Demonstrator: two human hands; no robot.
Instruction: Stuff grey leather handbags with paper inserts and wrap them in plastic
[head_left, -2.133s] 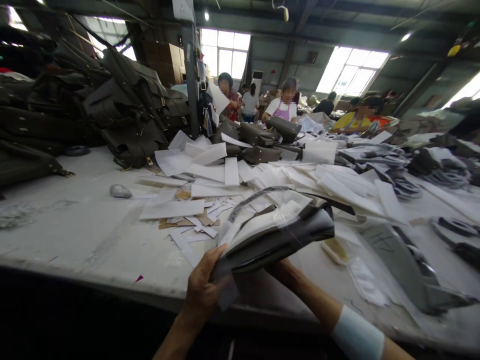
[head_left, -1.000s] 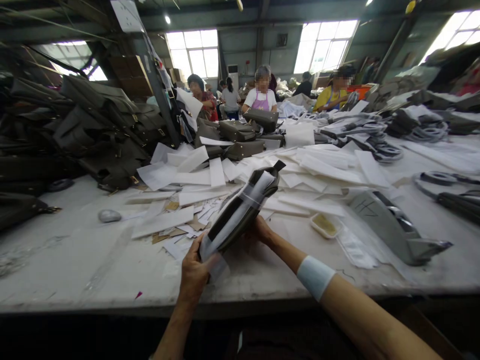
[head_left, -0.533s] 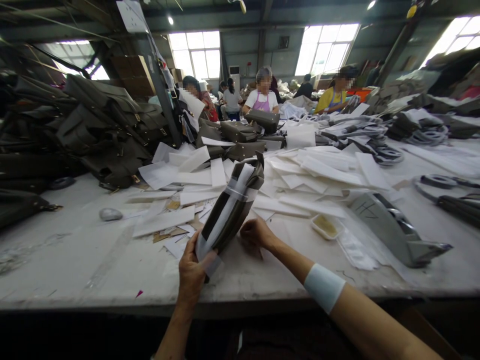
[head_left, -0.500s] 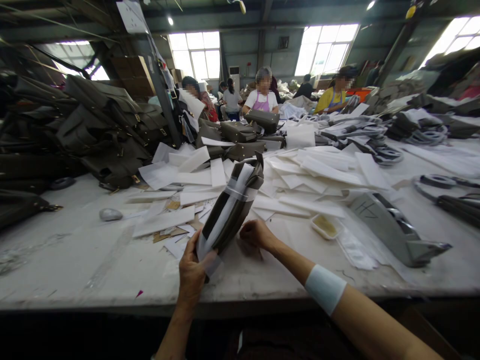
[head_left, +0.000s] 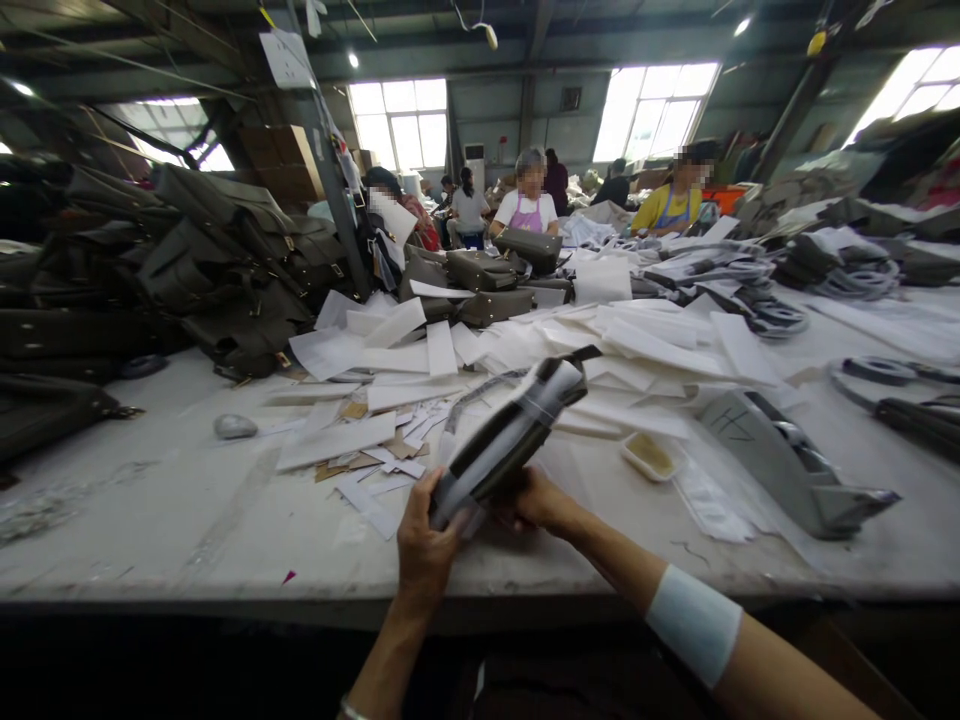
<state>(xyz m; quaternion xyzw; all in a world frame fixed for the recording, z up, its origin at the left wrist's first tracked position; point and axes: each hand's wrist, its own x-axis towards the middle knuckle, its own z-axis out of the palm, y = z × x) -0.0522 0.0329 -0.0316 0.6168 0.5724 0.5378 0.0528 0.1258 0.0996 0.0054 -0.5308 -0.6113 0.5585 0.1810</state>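
Note:
A dark olive bag point(head_left: 517, 447) is tilted over the table, its upper end pointing to the right and away from me. Along its side runs a white padding strip, crossed by a clear band near the top. My left hand point(head_left: 429, 530) is closed around the lower end, thumb on the near side, with a flap of clear film by the fingers. My right hand point(head_left: 536, 500) is curled against the bag's lower right side. Its fingertips are partly hidden and blurred, so what they grip cannot be made out. A thin grey strap or cord point(head_left: 457, 410) loops out behind the bag.
White foam sheets point(head_left: 637, 340) are heaped across the table point(head_left: 165, 530). Dark bags point(head_left: 232, 260) are piled at the left. A tape dispenser point(head_left: 787, 465) and a small tray point(head_left: 651, 456) stand at the right. Several co-workers, one in a purple apron point(head_left: 529, 215), are across the table.
The bag has swung down and to the right, tilting lower. My left hand moved right with it. My right hand, apart from the bag before, now lies against its underside.

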